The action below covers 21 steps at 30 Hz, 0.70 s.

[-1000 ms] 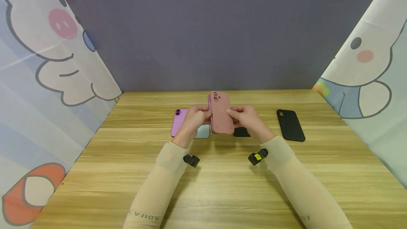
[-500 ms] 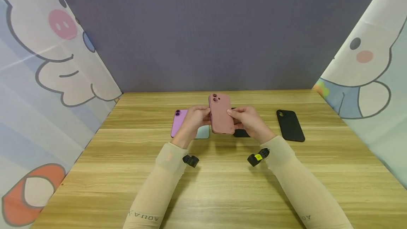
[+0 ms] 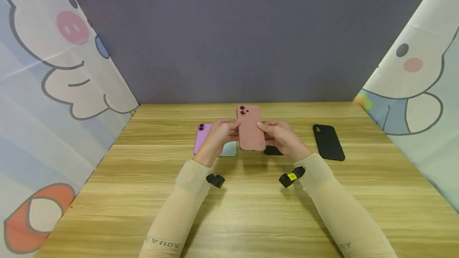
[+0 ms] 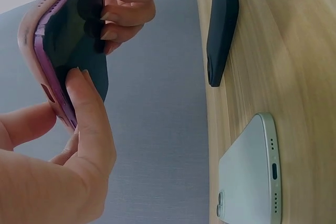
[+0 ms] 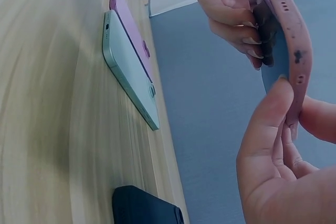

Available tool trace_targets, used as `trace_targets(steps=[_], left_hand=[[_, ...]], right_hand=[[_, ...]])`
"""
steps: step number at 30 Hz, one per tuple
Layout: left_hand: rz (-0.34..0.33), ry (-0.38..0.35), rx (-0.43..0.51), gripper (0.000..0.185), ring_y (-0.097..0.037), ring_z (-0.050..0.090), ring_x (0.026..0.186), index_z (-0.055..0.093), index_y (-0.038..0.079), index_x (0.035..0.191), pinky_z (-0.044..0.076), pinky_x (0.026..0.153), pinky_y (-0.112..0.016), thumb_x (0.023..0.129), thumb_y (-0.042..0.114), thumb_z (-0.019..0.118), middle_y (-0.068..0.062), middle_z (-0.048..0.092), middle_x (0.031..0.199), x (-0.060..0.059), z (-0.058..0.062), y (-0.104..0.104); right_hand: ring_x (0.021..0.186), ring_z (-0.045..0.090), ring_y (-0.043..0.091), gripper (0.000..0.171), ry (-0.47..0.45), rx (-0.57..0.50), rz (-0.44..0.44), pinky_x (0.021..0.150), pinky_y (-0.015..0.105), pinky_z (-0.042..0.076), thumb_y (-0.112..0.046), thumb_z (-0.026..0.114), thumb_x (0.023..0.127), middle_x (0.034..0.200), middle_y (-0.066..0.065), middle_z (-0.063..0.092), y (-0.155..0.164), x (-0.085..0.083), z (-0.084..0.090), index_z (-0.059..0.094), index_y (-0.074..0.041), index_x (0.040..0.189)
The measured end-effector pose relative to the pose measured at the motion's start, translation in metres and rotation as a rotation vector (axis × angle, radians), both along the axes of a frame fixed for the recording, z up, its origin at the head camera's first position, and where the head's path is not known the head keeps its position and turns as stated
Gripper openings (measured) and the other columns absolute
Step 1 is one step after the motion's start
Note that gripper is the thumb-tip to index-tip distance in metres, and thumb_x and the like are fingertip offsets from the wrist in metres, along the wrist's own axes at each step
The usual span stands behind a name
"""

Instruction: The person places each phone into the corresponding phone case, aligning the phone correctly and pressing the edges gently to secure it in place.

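Note:
Both hands hold a purple phone in a dusty-pink case (image 3: 251,128) upright above the table's middle, camera holes at the top. My left hand (image 3: 219,132) pinches its left edge, thumb (image 4: 89,124) on the dark screen side. My right hand (image 3: 280,135) pinches the right edge, its thumb (image 5: 268,129) against the case rim (image 5: 287,30). In the left wrist view the purple phone body (image 4: 50,51) sits inside the pink shell.
On the wooden table (image 3: 251,210) lie a bare purple phone (image 3: 201,136), a pale green phone (image 3: 229,149), a black item (image 3: 272,150) partly hidden under my right hand, and a black case (image 3: 328,141) further right. Cartoon-printed cloth walls stand at both sides.
The cased phone has shifted slightly right and squared up. The purple edge that showed along the case's left side is no longer seen in the head view. Both hands keep their hold.

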<state>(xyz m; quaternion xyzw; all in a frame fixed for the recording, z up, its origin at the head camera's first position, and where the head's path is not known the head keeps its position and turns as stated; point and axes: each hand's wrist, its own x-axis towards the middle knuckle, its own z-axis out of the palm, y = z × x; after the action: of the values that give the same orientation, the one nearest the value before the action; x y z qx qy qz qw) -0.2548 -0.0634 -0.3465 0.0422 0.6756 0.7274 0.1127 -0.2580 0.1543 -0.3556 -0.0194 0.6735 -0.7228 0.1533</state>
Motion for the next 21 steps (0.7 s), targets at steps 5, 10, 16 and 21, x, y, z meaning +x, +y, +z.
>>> trace_targets(steps=[5,10,16,21], left_hand=[[0.011,0.001,-0.002,0.027,-0.022,0.069,0.085,0.069,-0.003,0.116,0.059,0.081,-0.034,0.102,0.018,0.06,-0.012,0.069,0.098,-0.0012,0.0013,0.0007],[0.033,0.0,0.014,0.025,-0.021,0.069,0.079,0.069,-0.006,0.111,0.06,0.077,-0.033,0.1,0.016,0.061,-0.013,0.07,0.092,-0.0025,0.0031,0.0026],[0.072,-0.002,0.03,0.024,-0.021,0.069,0.075,0.069,-0.005,0.108,0.06,0.072,-0.032,0.098,0.015,0.062,-0.013,0.069,0.089,-0.0022,0.0057,0.0027],[0.094,0.009,0.053,0.024,-0.021,0.069,0.073,0.07,-0.005,0.109,0.06,0.07,-0.031,0.097,0.015,0.063,-0.013,0.069,0.087,-0.0011,0.0076,0.003]], right_hand=[[0.075,0.067,0.016,0.032,-0.011,-0.061,0.003,0.067,0.031,0.058,-0.019,0.062,0.103,0.09,0.004,0.07,-0.0003,-0.0006,0.0003,0.061,0.007,0.122],[0.074,0.064,0.016,0.023,-0.008,-0.104,0.001,0.065,0.029,0.056,-0.022,0.063,0.103,0.088,0.004,0.069,-0.0007,-0.0007,0.0008,0.066,0.0,0.109],[0.073,0.062,0.014,0.018,0.004,-0.16,-0.01,0.062,0.026,0.053,-0.023,0.064,0.103,0.088,0.003,0.069,-0.0039,-0.0011,0.0003,0.072,-0.008,0.098],[0.078,0.063,0.015,0.018,0.007,-0.192,-0.016,0.063,0.025,0.052,-0.024,0.063,0.103,0.093,0.003,0.069,-0.0064,-0.0008,-0.0002,0.073,-0.009,0.101]])
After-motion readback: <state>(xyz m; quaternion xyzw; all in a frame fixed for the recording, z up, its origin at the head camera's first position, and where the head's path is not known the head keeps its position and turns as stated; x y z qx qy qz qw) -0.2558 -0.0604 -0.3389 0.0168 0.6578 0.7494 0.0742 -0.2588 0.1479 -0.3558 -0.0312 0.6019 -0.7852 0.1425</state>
